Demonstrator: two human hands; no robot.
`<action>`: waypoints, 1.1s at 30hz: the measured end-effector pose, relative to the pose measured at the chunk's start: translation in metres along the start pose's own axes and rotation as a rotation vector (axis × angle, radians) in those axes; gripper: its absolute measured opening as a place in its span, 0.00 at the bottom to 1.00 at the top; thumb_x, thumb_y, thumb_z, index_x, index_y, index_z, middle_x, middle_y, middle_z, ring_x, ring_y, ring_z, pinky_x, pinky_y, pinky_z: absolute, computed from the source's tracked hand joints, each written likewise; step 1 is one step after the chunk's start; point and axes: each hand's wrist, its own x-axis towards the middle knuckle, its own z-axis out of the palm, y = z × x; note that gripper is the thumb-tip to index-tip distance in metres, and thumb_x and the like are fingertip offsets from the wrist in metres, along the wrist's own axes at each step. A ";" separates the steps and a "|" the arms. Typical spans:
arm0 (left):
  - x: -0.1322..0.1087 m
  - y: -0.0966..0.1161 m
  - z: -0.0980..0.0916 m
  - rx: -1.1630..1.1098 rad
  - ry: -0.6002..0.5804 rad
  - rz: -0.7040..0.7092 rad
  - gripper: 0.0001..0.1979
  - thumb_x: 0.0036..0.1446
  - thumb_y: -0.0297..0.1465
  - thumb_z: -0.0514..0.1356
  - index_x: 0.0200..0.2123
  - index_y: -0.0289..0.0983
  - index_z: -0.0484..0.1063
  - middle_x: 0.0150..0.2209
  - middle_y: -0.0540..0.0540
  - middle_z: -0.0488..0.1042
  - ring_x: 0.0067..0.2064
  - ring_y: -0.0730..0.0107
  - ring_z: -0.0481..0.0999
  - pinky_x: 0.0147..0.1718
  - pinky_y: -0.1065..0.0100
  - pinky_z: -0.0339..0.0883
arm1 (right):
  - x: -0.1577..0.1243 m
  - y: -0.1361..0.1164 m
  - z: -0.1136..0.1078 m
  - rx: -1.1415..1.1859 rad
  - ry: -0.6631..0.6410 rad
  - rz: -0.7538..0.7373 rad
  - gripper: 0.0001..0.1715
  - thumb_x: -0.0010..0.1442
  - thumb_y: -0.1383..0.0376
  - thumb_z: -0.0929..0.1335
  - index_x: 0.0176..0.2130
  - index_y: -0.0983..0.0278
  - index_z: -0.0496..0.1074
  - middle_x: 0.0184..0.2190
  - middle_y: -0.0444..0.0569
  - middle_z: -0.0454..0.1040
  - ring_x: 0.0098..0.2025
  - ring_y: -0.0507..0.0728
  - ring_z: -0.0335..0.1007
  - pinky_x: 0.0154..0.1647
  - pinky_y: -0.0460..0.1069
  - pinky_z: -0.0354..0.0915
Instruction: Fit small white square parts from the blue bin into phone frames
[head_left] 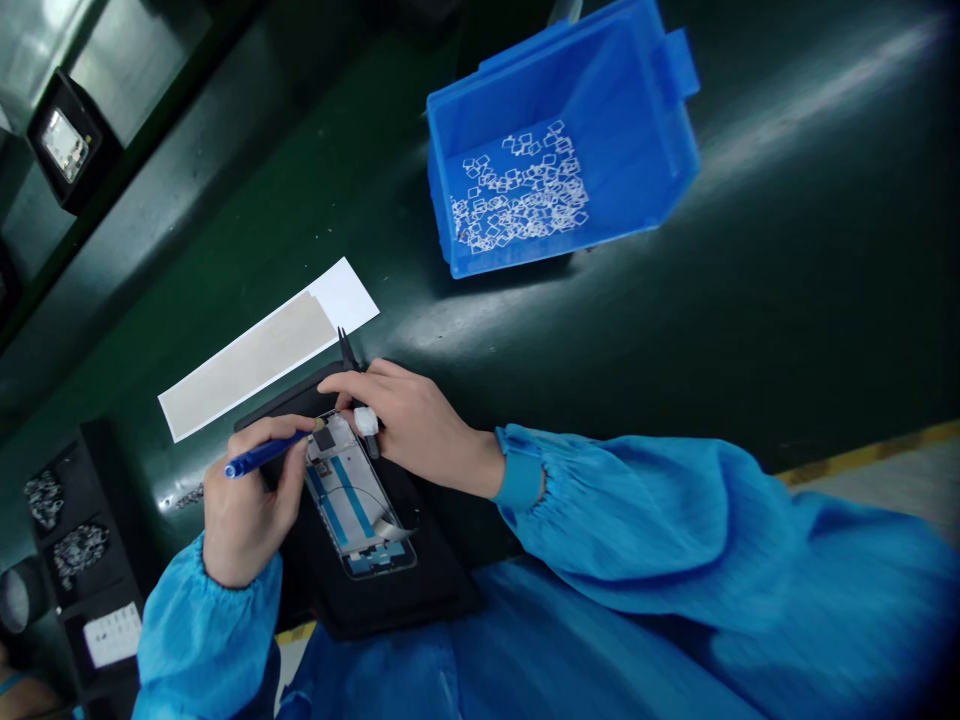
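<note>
A phone body (349, 490) lies face-down or opened on a black mat (375, 600), with two blue strips and a lifted flap of film near its lower end. My left hand (247, 500) is closed round a blue pen-like tool (268, 453), its far end by the phone's upper edge. My right hand (420, 425) is closed on black tweezers (345, 350), whose tips point away from the phone. A white finger cot (366, 421) covers one right fingertip. The fingers of both hands rest close to the phone's top end and partly hide it.
A blue bin (637, 130) holds many small white frames. Beyond the mat lies a white strip with a beige sheet (255, 350). A black tray (112, 520) with small parts stands at left. Top left is a black box (94, 150) on a metal ledge.
</note>
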 end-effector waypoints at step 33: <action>-0.004 -0.020 0.001 -0.302 -0.024 -0.056 0.16 0.58 0.20 0.62 0.46 0.40 0.63 0.42 0.46 0.78 0.46 0.66 0.80 0.45 0.61 0.76 | 0.000 0.001 0.000 0.008 0.011 -0.020 0.17 0.64 0.73 0.69 0.53 0.66 0.69 0.37 0.49 0.77 0.37 0.58 0.68 0.36 0.50 0.65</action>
